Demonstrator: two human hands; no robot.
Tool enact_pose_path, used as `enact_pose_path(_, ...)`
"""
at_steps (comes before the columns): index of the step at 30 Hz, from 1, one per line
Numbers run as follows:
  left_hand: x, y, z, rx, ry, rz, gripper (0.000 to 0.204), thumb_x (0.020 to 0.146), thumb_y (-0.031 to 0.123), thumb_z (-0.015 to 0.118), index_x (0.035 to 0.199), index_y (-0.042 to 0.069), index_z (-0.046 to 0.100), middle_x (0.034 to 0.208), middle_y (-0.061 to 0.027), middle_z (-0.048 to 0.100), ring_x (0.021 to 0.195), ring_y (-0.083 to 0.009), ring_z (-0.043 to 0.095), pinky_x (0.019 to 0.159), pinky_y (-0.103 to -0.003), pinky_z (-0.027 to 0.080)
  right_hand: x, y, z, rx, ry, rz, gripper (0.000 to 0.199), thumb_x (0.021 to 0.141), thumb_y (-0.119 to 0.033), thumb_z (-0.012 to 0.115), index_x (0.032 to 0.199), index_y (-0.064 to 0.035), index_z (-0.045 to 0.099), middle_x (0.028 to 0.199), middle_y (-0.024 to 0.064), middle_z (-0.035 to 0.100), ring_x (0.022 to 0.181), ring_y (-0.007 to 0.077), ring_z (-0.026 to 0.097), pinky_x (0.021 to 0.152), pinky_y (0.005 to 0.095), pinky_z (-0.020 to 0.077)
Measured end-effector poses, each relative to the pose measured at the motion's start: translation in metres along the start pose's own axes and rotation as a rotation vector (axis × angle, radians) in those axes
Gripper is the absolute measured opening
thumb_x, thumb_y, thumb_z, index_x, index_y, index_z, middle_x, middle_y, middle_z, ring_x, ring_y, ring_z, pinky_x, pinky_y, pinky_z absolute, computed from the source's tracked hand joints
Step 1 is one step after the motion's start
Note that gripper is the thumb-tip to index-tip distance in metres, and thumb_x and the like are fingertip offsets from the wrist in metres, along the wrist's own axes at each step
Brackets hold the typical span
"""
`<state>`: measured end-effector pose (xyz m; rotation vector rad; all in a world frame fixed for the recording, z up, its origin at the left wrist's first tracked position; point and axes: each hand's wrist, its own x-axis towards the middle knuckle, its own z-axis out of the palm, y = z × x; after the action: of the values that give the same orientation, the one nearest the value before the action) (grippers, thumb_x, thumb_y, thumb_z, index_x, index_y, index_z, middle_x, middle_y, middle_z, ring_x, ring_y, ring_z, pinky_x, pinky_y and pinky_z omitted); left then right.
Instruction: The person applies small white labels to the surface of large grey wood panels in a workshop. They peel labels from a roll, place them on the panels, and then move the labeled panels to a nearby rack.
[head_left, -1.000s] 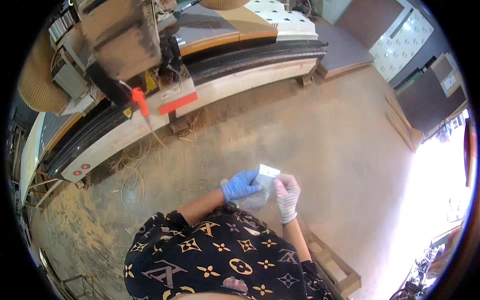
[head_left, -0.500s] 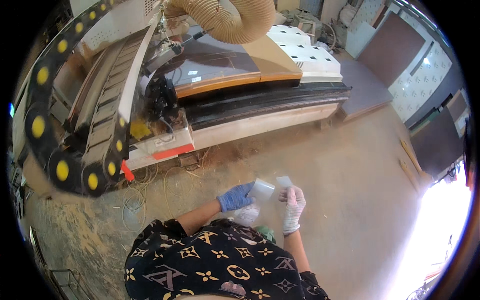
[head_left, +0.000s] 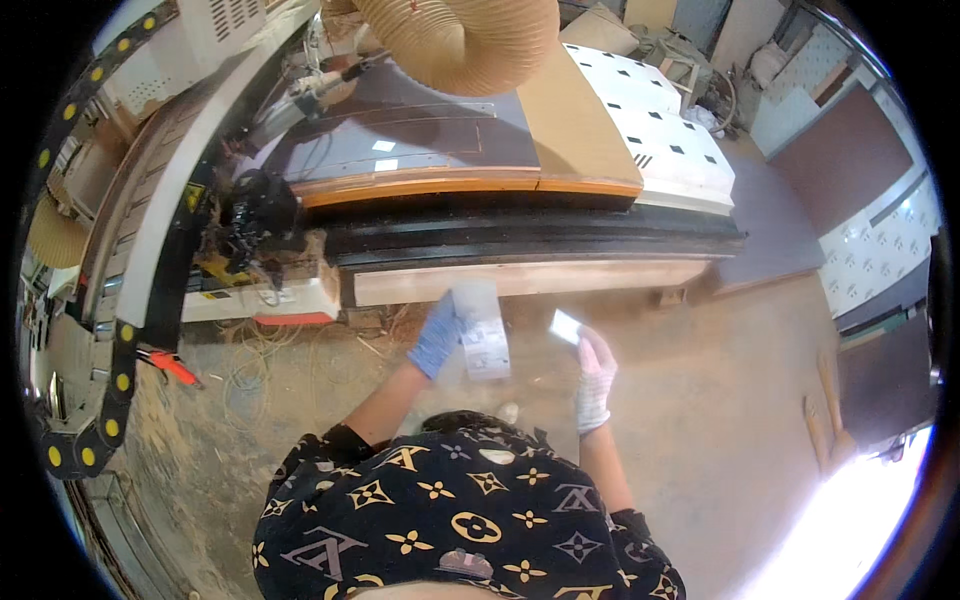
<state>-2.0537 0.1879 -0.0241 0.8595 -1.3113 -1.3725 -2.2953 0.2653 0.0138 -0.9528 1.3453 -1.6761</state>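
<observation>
In a blue glove, my left hand [head_left: 437, 335] is closed on the edge of a long pale strip of labels [head_left: 485, 345], which hangs down with dark print on its lower part. My right hand [head_left: 596, 375], in a whitish knit glove, pinches a small white label [head_left: 565, 326] between thumb and fingers, apart from the strip. Beyond both hands, a dark grey panel [head_left: 440, 150] lies on the machine bed, with two small white labels [head_left: 384, 146] on its surface.
A black rail [head_left: 520, 230] and a pale beam [head_left: 540, 282] run along the machine's front. A ribbed tan hose [head_left: 465, 45] hangs above the bed. On the left are the machine's gantry and a black cable chain [head_left: 124, 360] with yellow dots. Wires [head_left: 250, 370] lie on the floor.
My view has come closer to the machine bed. Both hands have moved forward; the strip in my left hand now hangs straighter, and the label in my right hand is tilted.
</observation>
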Motion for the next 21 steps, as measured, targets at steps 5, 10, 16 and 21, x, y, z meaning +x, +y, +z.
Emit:
enact_pose_path(5, 0.069, -0.006, 0.018, -0.232, 0.215, -0.066, 0.047, 0.080, 0.015, 0.063, 0.121, 0.003, 0.044, 0.108, -0.0030, 0.055, 0.096, -0.0115, 0.052, 0.081, -0.026, 0.045, 0.107, 0.001, 0.003, -0.124, -0.198, -0.010, 0.021, 0.090, -0.012, 0.051, 0.104, 0.0015, 0.060, 0.094, 0.0041, 0.062, 0.085, 0.0099, 0.055, 0.076, 0.0246, 0.0464)
enact_pose_path(10, 0.124, -0.024, -0.015, -0.194, 0.344, -0.056, 0.033, 0.081, 0.007, 0.056, 0.113, 0.003, 0.049, 0.101, -0.0027, 0.057, 0.091, -0.0121, 0.053, 0.079, -0.026, 0.045, 0.193, 0.041, 0.046, -0.033, -0.296, -0.042, 0.019, 0.086, -0.006, 0.057, 0.103, 0.0017, 0.060, 0.094, 0.0033, 0.061, 0.082, 0.0080, 0.055, 0.075, 0.0227, 0.0457)
enact_pose_path(16, 0.201, -0.026, -0.057, -0.030, 0.335, 0.027, 0.036, 0.081, 0.009, 0.058, 0.115, 0.004, 0.048, 0.102, -0.0022, 0.055, 0.093, -0.0122, 0.051, 0.083, -0.027, 0.043, 0.287, 0.070, 0.100, 0.043, -0.219, -0.019, 0.017, 0.083, -0.004, 0.060, 0.100, 0.0000, 0.061, 0.089, 0.0011, 0.061, 0.081, 0.0066, 0.054, 0.074, 0.0205, 0.0456)
enact_pose_path(21, 0.267, -0.035, -0.079, 0.060, 0.301, 0.008, 0.040, 0.081, 0.009, 0.058, 0.119, 0.004, 0.047, 0.105, -0.0020, 0.055, 0.096, -0.0119, 0.050, 0.084, -0.027, 0.042, 0.384, 0.084, 0.131, 0.026, -0.224, 0.011, 0.021, 0.084, -0.005, 0.060, 0.103, 0.0019, 0.059, 0.091, 0.0024, 0.061, 0.080, 0.0071, 0.055, 0.074, 0.0207, 0.0459)
